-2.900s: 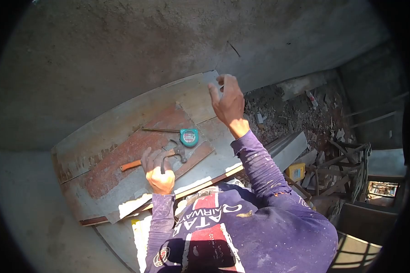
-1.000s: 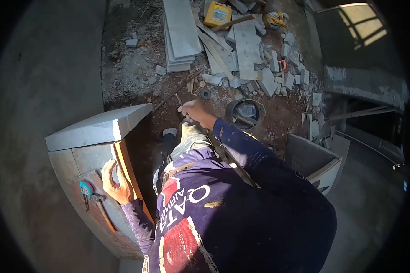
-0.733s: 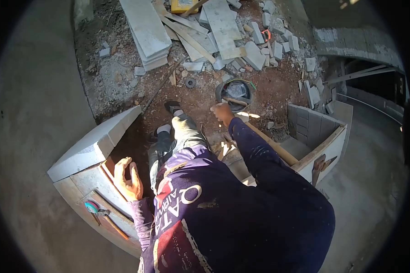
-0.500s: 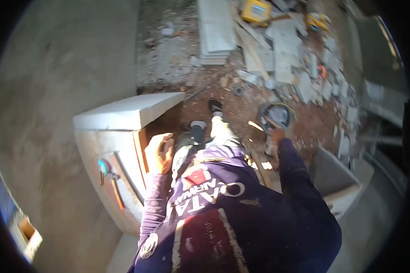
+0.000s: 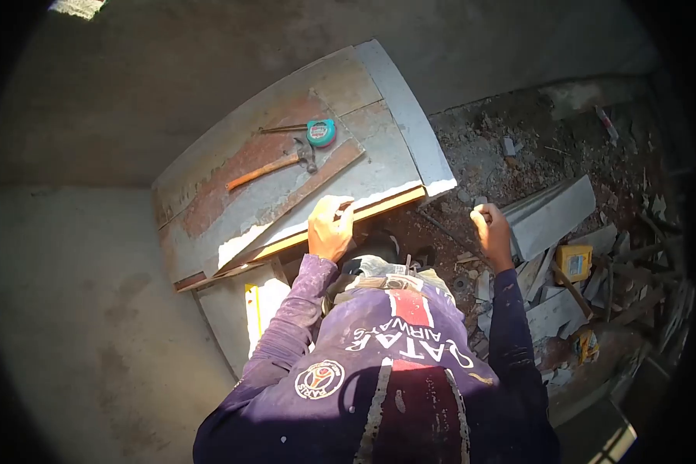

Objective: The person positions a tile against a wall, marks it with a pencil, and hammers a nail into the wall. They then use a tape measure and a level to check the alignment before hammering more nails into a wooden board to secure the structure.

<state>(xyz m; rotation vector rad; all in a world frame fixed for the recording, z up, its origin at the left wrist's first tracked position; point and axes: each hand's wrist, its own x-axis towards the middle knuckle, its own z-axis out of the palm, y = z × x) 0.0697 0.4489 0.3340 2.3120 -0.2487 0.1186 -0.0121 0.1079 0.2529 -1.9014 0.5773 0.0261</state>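
Right hand, right of centre: withdrawn from the black bucket over which it hung half a second ago, now raised beside the right end of the worktop. Its fingers are curled in toward the thumb; from where I stand, whether they pinch anything small cannot be told. Left hand, centre: at the worktop's near side, by the orange-lit wooden edging, fingers bent and drawn toward the thumb; contact between the tips, or with the edging, is uncertain.

Upper centre: the worktop, with its tools, has come back to the middle of the view as the wearer turned from the floor. The hammer lies flat, its head toward the tape measure and a thin dark rod, arranged much as before; neither hand touches them. A narrow strip lies aslant between hammer and left hand. The change puts both hands near the worktop, the left closer to the hammer, so the tools appear within easy reach.

Obscured or cut off: the bucket is out of view; the inner sides of both sets of fingers are hidden; the feet are lost in shadow below the edging. Right of frame: pale slabs and a yellow container lie partly among rubble, whose darker pieces are hard to separate.
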